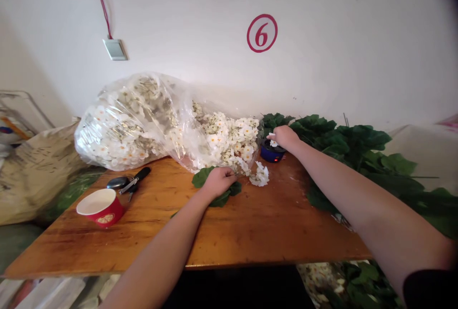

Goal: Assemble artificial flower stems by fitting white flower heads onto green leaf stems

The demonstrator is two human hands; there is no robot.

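Note:
My right hand (287,138) pinches a small white flower (273,143) over the top of a round blue pot (271,152) with a lit red light on its front. On the table, my left hand (219,181) is closed on a spray of green leaves (202,177), which shows on both sides of the hand; the exact grip point is hidden under the fingers. Just right of that hand lies a cluster of white flowers (260,175). Behind it, a heap of white flowers (223,135) spills from a clear plastic bag (125,123).
Piled green leaves (336,139) line the table's right side, partly under my right forearm. To the left stand a red and white paper cup (102,209) and a dark-handled tool (138,179). A white wall (200,23) rises behind the wooden table (250,237).

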